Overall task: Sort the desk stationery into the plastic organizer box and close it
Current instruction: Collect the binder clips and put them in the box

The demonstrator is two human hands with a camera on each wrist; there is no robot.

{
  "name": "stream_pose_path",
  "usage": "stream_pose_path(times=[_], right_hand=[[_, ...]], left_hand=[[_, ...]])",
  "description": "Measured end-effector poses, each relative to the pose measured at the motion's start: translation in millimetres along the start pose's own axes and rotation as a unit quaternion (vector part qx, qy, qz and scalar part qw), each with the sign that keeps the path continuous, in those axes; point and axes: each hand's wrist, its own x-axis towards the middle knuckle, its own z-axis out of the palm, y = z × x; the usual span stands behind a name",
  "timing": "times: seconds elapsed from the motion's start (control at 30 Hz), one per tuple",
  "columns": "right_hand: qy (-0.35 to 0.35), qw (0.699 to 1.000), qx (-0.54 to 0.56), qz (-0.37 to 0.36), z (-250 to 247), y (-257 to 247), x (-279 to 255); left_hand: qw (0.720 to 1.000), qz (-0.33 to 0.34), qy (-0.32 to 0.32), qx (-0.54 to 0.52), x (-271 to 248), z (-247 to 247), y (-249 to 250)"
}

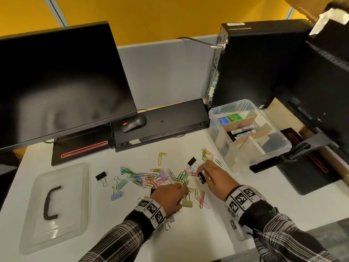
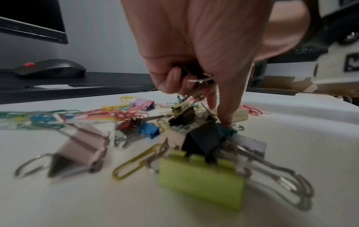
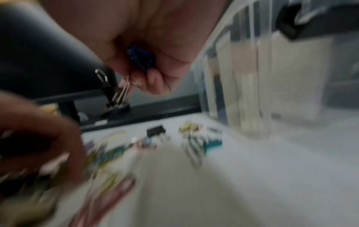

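Coloured paper clips (image 1: pixel 149 178) and binder clips lie scattered on the white desk. My left hand (image 1: pixel 172 194) is over the pile. In the left wrist view its curled fingers (image 2: pixel 170 79) grip a binder clip (image 2: pixel 200 79) while the index finger presses on another clip (image 2: pixel 225 129). A green binder clip (image 2: pixel 200 179) lies close to that camera. My right hand (image 1: pixel 211 174) holds a black binder clip (image 1: pixel 201 177); the right wrist view shows a dark blue clip (image 3: pixel 140 56) in its palm and a second clip (image 3: pixel 117 93) dangling. The clear organizer box (image 1: pixel 273 150) stands open at right, with cardboard dividers, markers and cards inside.
The box's clear lid (image 1: pixel 75 186) with a black handle lies at the desk's left front. A monitor (image 1: pixel 56 82), mouse (image 1: pixel 134 122) and upturned keyboard (image 1: pixel 166 121) are behind the pile. A PC tower (image 1: pixel 255 63) and a second monitor's stand (image 1: pixel 306 167) crowd the box.
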Motion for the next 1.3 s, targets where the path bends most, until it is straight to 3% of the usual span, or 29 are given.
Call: stream_pose_path(times=[0.17,0.23,0.3,0.4,0.5,0.67,0.77,0.87,0.93,1.07,1.3], right_hand=[[0.241,0.97,0.005,-0.005,-56.3,-8.5,-1.9],[0.338,0.941,0.0,0.034,-78.9,-4.9,-6.2],[0.385,0.917,-0.021,0.099,-97.4,5.5,-9.0],[0.33,0.919,-0.099,0.193,-109.8,25.7,-4.3],[0.227,0.934,-0.175,0.215,-107.3,32.1,7.5],[0.101,0.952,-0.089,0.276,-107.5,29.6,13.6],[0.184,0.953,-0.036,0.238,-119.3,32.4,2.2],[0.316,0.928,-0.081,0.179,-132.2,47.7,-10.5],[0.352,0.909,-0.131,0.178,-134.1,67.3,-14.0],[0.313,0.906,-0.155,0.237,-117.8,102.7,-15.6],[0.316,0.917,-0.12,0.21,-107.1,121.1,-20.5]], left_hand=[[0.997,0.075,-0.026,0.016,4.3,-4.2,6.1],[0.994,0.098,-0.033,0.033,4.8,-4.6,8.1],[0.992,0.11,-0.033,0.043,6.1,-4.7,8.2],[0.993,0.108,-0.024,0.037,9.2,-4.1,6.5],[0.997,0.074,-0.01,-0.023,8.9,-6.9,4.5],[0.982,-0.023,0.039,-0.182,-0.1,-11.4,-3.7],[0.971,-0.048,0.062,-0.224,-3.1,-13.2,-4.7],[0.968,-0.053,0.086,-0.231,-3.2,-18.5,-0.4],[0.965,-0.039,0.109,-0.237,0.6,-28.6,8.6],[0.965,0.01,0.156,-0.209,26.2,-70.9,40.1],[0.961,0.071,0.215,-0.156,106.1,-134.9,113.1]])
